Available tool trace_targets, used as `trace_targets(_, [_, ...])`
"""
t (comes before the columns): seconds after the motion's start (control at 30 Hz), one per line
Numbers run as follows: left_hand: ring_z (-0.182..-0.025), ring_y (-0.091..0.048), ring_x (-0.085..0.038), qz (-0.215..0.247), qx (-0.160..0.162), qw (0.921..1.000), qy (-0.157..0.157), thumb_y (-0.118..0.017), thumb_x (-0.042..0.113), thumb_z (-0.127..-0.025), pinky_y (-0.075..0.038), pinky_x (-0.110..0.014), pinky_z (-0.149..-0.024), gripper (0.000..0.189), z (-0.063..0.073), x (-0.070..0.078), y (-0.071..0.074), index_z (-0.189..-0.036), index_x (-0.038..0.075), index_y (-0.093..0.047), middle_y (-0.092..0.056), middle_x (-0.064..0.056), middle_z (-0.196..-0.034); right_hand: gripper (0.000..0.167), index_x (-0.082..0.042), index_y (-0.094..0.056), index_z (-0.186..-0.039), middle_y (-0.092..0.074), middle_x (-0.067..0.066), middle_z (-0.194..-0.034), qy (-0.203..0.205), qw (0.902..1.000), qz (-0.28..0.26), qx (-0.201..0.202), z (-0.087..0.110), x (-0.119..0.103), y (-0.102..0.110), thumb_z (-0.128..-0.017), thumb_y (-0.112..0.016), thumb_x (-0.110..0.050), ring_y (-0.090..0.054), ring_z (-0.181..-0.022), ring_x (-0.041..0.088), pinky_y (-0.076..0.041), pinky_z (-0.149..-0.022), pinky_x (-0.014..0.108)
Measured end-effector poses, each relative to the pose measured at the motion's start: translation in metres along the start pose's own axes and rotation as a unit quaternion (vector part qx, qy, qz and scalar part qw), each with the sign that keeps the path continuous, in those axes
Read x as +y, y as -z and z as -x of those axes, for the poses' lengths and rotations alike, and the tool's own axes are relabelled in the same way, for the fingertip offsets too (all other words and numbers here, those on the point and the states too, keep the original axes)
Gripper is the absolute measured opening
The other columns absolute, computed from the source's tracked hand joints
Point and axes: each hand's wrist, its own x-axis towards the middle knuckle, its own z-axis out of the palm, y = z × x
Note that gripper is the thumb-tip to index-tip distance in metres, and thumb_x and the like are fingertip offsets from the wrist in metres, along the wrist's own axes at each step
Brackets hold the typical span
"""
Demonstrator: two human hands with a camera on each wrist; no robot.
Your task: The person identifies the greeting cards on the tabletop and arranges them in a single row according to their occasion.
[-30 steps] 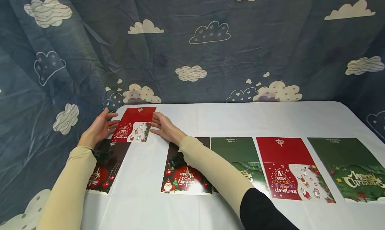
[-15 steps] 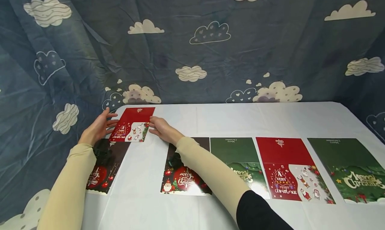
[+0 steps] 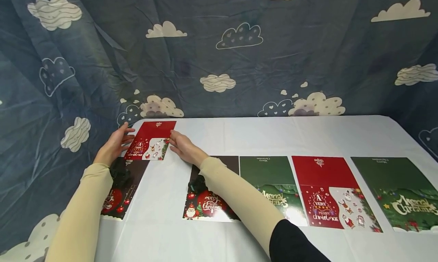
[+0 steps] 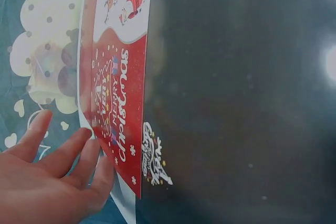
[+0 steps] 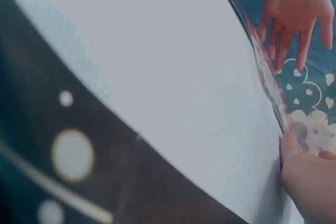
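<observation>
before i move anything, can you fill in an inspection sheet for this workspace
Surface: white tabletop, in use at the left and along the front
Job's things: far-left red card between the hands, its near edge meeting the near-left dark card; overlap hard to tell
Other cards: left to right, a dark card partly behind the right arm, a middle green card, a second red card and an end green card
Clutter: nothing seen
Hands: left hand beside that first card's left edge, contact unclear; right hand appears to touch its right edge
Cables: nothing seen
Surroundings: blue cloud-print curtain behind and left
</observation>
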Motion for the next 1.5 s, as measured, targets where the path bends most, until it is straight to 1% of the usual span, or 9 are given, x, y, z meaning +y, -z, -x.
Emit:
trace_targets(0.1, [-0.136,-0.026,-0.037,0.003,0.019,0.9998,0.001,-0.027,0.055,-0.103,-0.028,-0.047,-0.104,0.074,-0.002,0.000,0.001,-0.155,0.002,-0.024,-0.020,-0.023,-0.158,0.057,-0.008,-0.021,-0.157,-0.022,0.013,-0.161,-0.001,0.9999,-0.017,-0.001,0.004,-0.002,0.003,-0.107,-0.038,-0.030,-0.027,-0.145,0.026,-0.031,-0.113,0.039])
trace_targets(0.27, [-0.134,-0.027,-0.032,0.024,0.048,0.9985,-0.009,-0.039,0.045,-0.103,-0.031,-0.041,-0.096,0.065,-0.002,0.001,0.001,-0.154,0.007,-0.025,-0.021,-0.020,-0.159,0.060,-0.008,-0.023,-0.157,-0.025,0.013,-0.160,-0.001,0.9995,0.017,-0.027,0.017,-0.010,0.006,-0.107,-0.036,-0.039,-0.031,-0.142,0.030,-0.033,-0.112,0.045])
trace_targets(0.43, [-0.117,-0.040,-0.025,0.030,0.082,0.9955,-0.037,-0.046,0.038,-0.102,-0.037,-0.039,-0.089,0.046,0.002,0.004,-0.006,-0.139,0.013,-0.038,-0.031,-0.020,-0.151,0.064,-0.005,-0.025,-0.156,-0.027,0.015,-0.158,0.020,0.9979,0.035,-0.052,0.029,-0.022,0.004,-0.106,-0.036,-0.044,-0.033,-0.141,0.034,-0.033,-0.111,0.048])
trace_targets(0.67, [-0.130,-0.037,-0.036,0.009,0.087,0.9926,-0.085,-0.039,0.038,-0.104,-0.040,-0.041,-0.097,0.066,0.015,0.007,-0.022,-0.154,0.002,-0.017,-0.032,-0.025,-0.152,0.060,-0.006,-0.032,-0.153,-0.035,0.012,-0.155,0.031,0.9979,0.032,-0.048,0.047,-0.035,0.010,-0.106,-0.038,-0.043,-0.038,-0.138,0.034,-0.038,-0.108,0.047])
trace_targets(0.87, [-0.103,-0.055,-0.013,0.012,0.117,0.9865,-0.114,-0.044,0.029,-0.103,-0.049,-0.028,-0.086,0.059,0.031,0.014,-0.036,-0.152,0.002,-0.024,-0.042,-0.017,-0.141,0.062,-0.006,-0.026,-0.155,-0.031,0.011,-0.158,0.038,0.9951,0.061,-0.068,0.072,-0.048,0.020,-0.106,-0.037,-0.042,-0.039,-0.138,0.031,-0.041,-0.106,0.045])
trace_targets(0.97, [-0.102,-0.056,-0.010,-0.013,0.101,0.9866,-0.128,-0.043,0.028,-0.104,-0.051,-0.026,-0.085,0.057,0.042,0.016,-0.043,-0.152,0.002,-0.025,-0.043,-0.019,-0.141,0.060,-0.006,-0.027,-0.155,-0.034,0.011,-0.156,0.043,0.9923,0.084,-0.081,0.086,-0.054,0.025,-0.107,-0.037,-0.040,-0.042,-0.136,0.031,-0.042,-0.105,0.044])
trace_targets(1.13, [-0.124,-0.049,-0.031,-0.044,0.050,0.9883,-0.137,-0.040,0.029,-0.105,-0.050,-0.029,-0.091,0.057,0.058,0.022,-0.059,-0.154,0.005,-0.024,-0.041,-0.023,-0.146,0.055,-0.007,-0.031,-0.153,-0.038,0.010,-0.154,0.056,0.9883,0.109,-0.090,0.109,-0.062,0.036,-0.107,-0.037,-0.036,-0.042,-0.136,0.031,-0.042,-0.105,0.044])
trace_targets(1.23, [-0.127,-0.046,-0.035,-0.050,0.027,0.9887,-0.139,-0.041,0.031,-0.105,-0.049,-0.028,-0.092,0.056,0.065,0.028,-0.070,-0.153,0.006,-0.027,-0.042,-0.022,-0.146,0.054,-0.008,-0.030,-0.153,-0.039,0.010,-0.153,0.066,0.9859,0.121,-0.095,0.122,-0.065,0.045,-0.107,-0.039,-0.035,-0.041,-0.136,0.032,-0.043,-0.105,0.043])
trace_targets(1.5, [-0.117,-0.053,-0.027,-0.068,-0.046,0.9853,-0.150,-0.042,0.024,-0.105,-0.045,-0.045,-0.100,0.051,0.085,0.038,-0.099,-0.150,0.004,-0.031,-0.047,-0.024,-0.142,0.056,-0.007,-0.028,-0.153,-0.038,0.012,-0.153,0.060,0.9830,0.142,-0.100,0.152,-0.072,0.081,-0.105,-0.041,-0.033,-0.044,-0.134,0.031,-0.042,-0.105,0.045])
